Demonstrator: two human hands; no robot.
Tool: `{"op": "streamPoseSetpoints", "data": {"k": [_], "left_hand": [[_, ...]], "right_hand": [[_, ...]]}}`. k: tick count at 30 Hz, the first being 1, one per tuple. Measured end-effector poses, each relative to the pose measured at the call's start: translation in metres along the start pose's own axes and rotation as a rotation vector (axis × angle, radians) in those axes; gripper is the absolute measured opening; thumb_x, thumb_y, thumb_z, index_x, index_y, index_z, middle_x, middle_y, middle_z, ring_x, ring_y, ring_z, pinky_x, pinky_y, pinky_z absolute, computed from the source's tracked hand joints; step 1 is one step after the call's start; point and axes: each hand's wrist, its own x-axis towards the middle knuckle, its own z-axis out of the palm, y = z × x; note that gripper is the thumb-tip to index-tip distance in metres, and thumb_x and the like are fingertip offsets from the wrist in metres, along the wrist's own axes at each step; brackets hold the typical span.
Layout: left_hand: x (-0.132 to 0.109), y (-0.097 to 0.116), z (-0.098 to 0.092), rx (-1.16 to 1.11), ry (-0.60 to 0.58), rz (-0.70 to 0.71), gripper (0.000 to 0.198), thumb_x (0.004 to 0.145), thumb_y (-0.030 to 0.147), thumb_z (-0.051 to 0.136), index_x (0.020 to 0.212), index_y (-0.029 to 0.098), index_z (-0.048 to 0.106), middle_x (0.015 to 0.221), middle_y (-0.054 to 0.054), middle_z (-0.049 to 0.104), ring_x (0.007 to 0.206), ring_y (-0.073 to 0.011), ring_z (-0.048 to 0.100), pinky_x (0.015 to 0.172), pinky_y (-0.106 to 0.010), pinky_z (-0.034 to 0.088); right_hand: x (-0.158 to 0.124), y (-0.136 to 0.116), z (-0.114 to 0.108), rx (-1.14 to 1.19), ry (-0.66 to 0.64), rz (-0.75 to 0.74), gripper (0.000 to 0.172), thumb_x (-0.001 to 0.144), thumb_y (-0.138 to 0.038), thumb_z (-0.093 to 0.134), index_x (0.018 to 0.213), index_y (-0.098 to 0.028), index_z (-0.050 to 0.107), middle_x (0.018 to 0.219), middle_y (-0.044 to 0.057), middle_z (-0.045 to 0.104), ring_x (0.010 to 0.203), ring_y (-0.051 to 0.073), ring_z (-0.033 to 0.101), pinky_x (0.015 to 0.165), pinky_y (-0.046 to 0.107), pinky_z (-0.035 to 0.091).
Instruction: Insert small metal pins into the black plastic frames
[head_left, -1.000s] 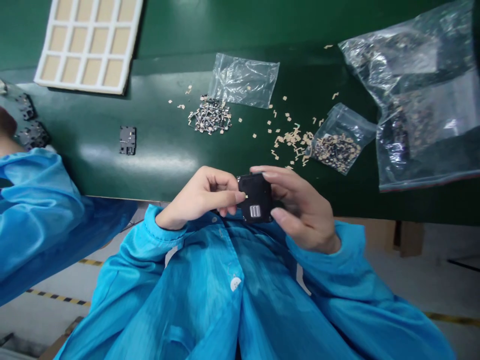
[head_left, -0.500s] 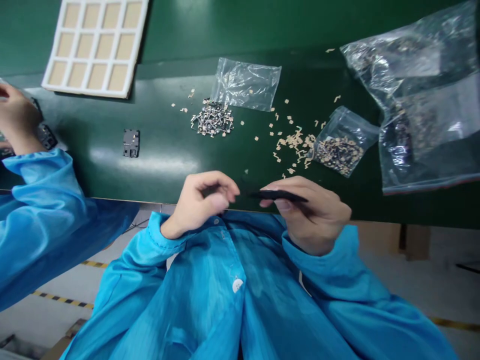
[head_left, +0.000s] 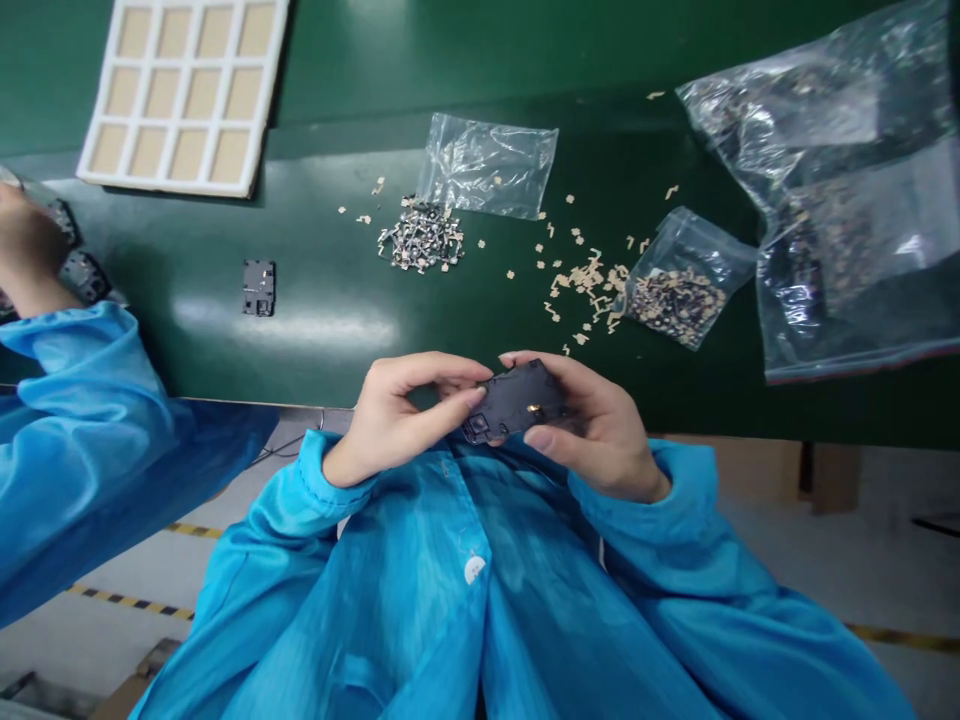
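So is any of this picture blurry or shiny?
All in the head view: pale glare on the green table near the lone black part; reflections on the large clear bag; the co-worker's hand at left looks smeared; the held plate looks fairly sharp.

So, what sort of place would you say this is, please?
Probably an assembly workshop, judging by the held black component, the heap of small metallic pieces, and the striped floor tape.

grn tbl (head_left: pixel 330 345) w/ tray (head_left: pixel 182 92), blk part (head_left: pixel 259 288), plas. bags (head_left: pixel 491 165), sm. bits (head_left: pixel 426 235)
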Motion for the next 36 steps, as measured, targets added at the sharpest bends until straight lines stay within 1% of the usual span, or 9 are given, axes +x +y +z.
{"op": "streamPoseSetpoints", "data": {"k": [2, 5, 12, 17, 21, 24, 29, 32, 36], "left_hand": [[0.003, 0.0, -0.002, 0.067, -0.006, 0.151, 0.007, 0.083, 0.02, 0.07, 0.088, 0.016, 0.073, 0.082, -0.005, 0.075, 0.072, -0.0124, 0.069, 0.068, -0.021, 0.057], [0.007, 0.002, -0.004, 0.171, -0.003, 0.333, 0.007, 0.084, 0.018, 0.069, 0.09, 0.016, 0.071, 0.088, -0.006, 0.074, 0.08, -0.0134, 0.069, 0.073, -0.024, 0.057], [0.008, 0.008, -0.008, 0.227, -0.098, 0.411, 0.016, 0.089, 0.013, 0.06, 0.1, 0.018, 0.071, 0.091, -0.005, 0.072, 0.08, -0.0117, 0.069, 0.07, -0.021, 0.057], [0.0, 0.008, -0.01, 0.348, -0.122, 0.595, 0.021, 0.09, 0.011, 0.056, 0.107, 0.017, 0.067, 0.092, -0.007, 0.073, 0.079, -0.0138, 0.068, 0.069, -0.025, 0.056], [-0.003, 0.015, -0.015, 0.537, -0.207, 0.678, 0.019, 0.093, 0.016, 0.052, 0.103, 0.018, 0.067, 0.093, -0.006, 0.073, 0.081, -0.0162, 0.069, 0.068, -0.028, 0.057], [-0.001, 0.02, -0.018, 0.605, -0.248, 0.751, 0.02, 0.093, 0.015, 0.05, 0.098, 0.014, 0.069, 0.091, -0.009, 0.074, 0.08, -0.0173, 0.07, 0.067, -0.029, 0.057], [0.002, 0.026, -0.02, 0.654, -0.266, 0.824, 0.023, 0.094, 0.015, 0.049, 0.089, 0.017, 0.071, 0.087, -0.006, 0.074, 0.074, -0.0155, 0.07, 0.063, -0.026, 0.057], [-0.001, 0.03, -0.02, 0.732, -0.277, 0.841, 0.022, 0.093, 0.013, 0.05, 0.088, 0.015, 0.072, 0.087, -0.008, 0.075, 0.075, -0.0168, 0.07, 0.064, -0.028, 0.058], [-0.007, 0.032, -0.019, 0.84, -0.235, 0.917, 0.015, 0.088, 0.009, 0.057, 0.089, 0.01, 0.072, 0.088, -0.009, 0.074, 0.075, -0.018, 0.07, 0.061, -0.029, 0.059]], "right_hand": [[0.002, 0.001, -0.002, -0.011, -0.01, -0.033, 0.04, 0.078, -0.047, 0.073, 0.11, -0.025, 0.066, 0.098, 0.004, 0.073, 0.08, 0.017, 0.072, 0.069, 0.025, 0.061], [0.003, 0.001, -0.002, -0.005, -0.039, -0.01, 0.044, 0.076, -0.052, 0.074, 0.108, -0.023, 0.067, 0.101, 0.006, 0.072, 0.086, 0.019, 0.071, 0.072, 0.028, 0.06], [0.0, 0.002, -0.002, 0.042, -0.035, 0.036, 0.051, 0.071, -0.059, 0.074, 0.104, -0.022, 0.067, 0.092, 0.006, 0.071, 0.079, 0.019, 0.069, 0.07, 0.03, 0.06], [-0.001, 0.002, -0.004, 0.067, -0.06, 0.026, 0.046, 0.071, -0.057, 0.076, 0.102, -0.023, 0.068, 0.088, 0.003, 0.069, 0.073, 0.015, 0.067, 0.066, 0.027, 0.059], [-0.001, 0.001, -0.002, 0.104, -0.086, 0.008, 0.044, 0.072, -0.053, 0.076, 0.103, -0.024, 0.068, 0.089, 0.002, 0.069, 0.074, 0.015, 0.067, 0.069, 0.026, 0.058], [-0.002, 0.001, 0.0, 0.12, -0.083, -0.019, 0.042, 0.073, -0.051, 0.077, 0.104, -0.024, 0.069, 0.089, 0.002, 0.069, 0.075, 0.014, 0.067, 0.069, 0.025, 0.058], [-0.002, 0.001, 0.001, 0.09, -0.086, -0.009, 0.044, 0.072, -0.055, 0.076, 0.102, -0.024, 0.07, 0.088, 0.002, 0.069, 0.073, 0.014, 0.066, 0.068, 0.025, 0.058], [-0.001, -0.001, 0.002, 0.077, -0.088, 0.011, 0.046, 0.071, -0.057, 0.075, 0.101, -0.022, 0.069, 0.087, 0.003, 0.069, 0.074, 0.015, 0.066, 0.069, 0.026, 0.058], [0.0, -0.004, 0.003, 0.092, -0.105, 0.056, 0.051, 0.068, -0.058, 0.077, 0.1, -0.019, 0.067, 0.089, 0.004, 0.068, 0.076, 0.014, 0.065, 0.072, 0.023, 0.056]]}}
